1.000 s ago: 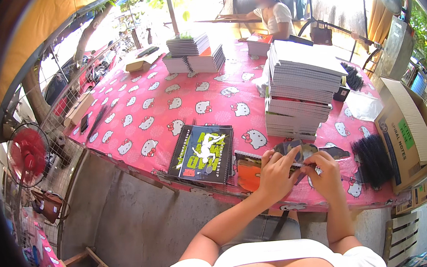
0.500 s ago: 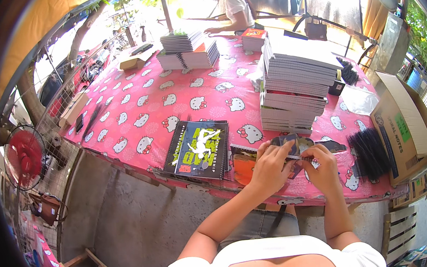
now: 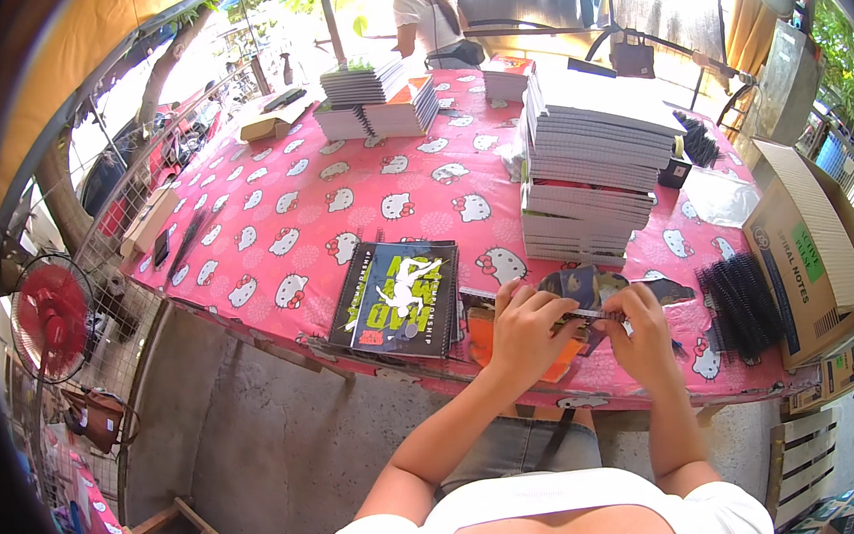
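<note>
At the table's near edge my left hand (image 3: 529, 335) bends over a notebook with an orange-and-dark cover (image 3: 482, 336), its fingers pressed on the notebook's edge. My right hand (image 3: 639, 333) pinches at the same edge, where a thin dark strip like a spiral binding shows between my fingertips. Part of the notebook is hidden under my hands. Left of it lies a black spiral notebook (image 3: 396, 299) with a white figure and lime-green lettering. A pile of black spiral coils (image 3: 740, 309) lies to the right of my right hand.
A tall stack of notebooks (image 3: 591, 179) rises just beyond my hands on the pink table (image 3: 275, 241). An open cardboard box (image 3: 812, 257) stands at the right edge. Smaller stacks (image 3: 374, 105) sit at the far side, where a person (image 3: 424, 16) is. A red fan (image 3: 53, 317) stands left.
My hands shift slightly along the notebook's edge, and more of its orange cover shows beneath them. The person at the far side has moved left and turned away.
</note>
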Motion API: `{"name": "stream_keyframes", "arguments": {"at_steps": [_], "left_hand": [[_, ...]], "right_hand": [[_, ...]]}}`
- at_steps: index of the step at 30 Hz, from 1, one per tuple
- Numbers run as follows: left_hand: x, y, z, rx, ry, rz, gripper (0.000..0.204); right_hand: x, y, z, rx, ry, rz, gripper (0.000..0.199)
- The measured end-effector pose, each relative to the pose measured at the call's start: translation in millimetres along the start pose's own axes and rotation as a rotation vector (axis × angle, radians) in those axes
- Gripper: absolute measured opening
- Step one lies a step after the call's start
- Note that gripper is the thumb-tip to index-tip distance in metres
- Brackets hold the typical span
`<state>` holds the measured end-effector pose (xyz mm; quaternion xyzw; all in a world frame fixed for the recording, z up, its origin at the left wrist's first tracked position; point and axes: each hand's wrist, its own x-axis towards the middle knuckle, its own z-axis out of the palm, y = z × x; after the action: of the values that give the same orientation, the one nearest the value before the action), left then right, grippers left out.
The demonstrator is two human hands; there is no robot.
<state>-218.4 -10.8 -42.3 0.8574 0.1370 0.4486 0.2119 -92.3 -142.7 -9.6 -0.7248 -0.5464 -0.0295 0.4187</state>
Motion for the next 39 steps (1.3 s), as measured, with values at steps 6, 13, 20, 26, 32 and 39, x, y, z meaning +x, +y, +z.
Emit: {"name": "stream_keyframes", "arguments": {"at_steps": [6,13,20,26,32,39], "left_hand": [[-1,-1,0,0.018,-0.001,0.02,0.02],[-1,-2,1,0.029,0.004,0.022,0.021],[-2,1,1,0.025,0.039,0.013,0.023],[-5,1,0,0.028,0.047,0.014,0.022],[-5,2,-3,0.021,0.036,0.02,0.021],[0,6,-3,-0.028,0.027,-0.007,0.042]], "right_hand": [[5,-16,-3,-0.068,0.014,-0.085,0.013],[4,-8,3,-0.146,0.02,-0.212,0.014],[6,-8,8,-0.112,0.114,-0.198,0.012],[6,-10,9,-0.119,0.098,-0.195,0.012],[25,14,-23,0.02,-0.183,0.03,0.011],[38,114,1,-0.243,-0.488,0.002,0.046]]}}
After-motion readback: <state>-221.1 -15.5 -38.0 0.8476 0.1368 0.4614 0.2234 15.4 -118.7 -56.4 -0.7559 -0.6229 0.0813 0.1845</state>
